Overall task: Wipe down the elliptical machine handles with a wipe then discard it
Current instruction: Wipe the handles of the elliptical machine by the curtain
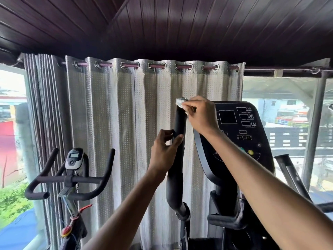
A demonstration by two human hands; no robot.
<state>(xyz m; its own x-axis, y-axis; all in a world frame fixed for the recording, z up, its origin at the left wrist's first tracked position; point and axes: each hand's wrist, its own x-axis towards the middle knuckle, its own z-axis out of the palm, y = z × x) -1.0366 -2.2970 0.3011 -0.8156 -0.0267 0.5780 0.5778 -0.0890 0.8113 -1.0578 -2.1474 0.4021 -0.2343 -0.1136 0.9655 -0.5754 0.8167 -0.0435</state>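
Observation:
The elliptical's left handle (177,170) is a tall black padded bar rising in the middle of the view. My left hand (164,150) grips it about halfway up, fingers wrapped around the bar. My right hand (201,114) is at the handle's top end, pinching a small white wipe (180,102) against the tip. Most of the wipe is hidden under my fingers. The right handle (286,165) stands bare at the right, beside the black console (241,127).
An exercise bike with black handlebars (72,179) and a small display stands at the left. A grey dotted curtain (126,123) hangs right behind the handle. Windows flank both sides, and a dark slatted ceiling is overhead.

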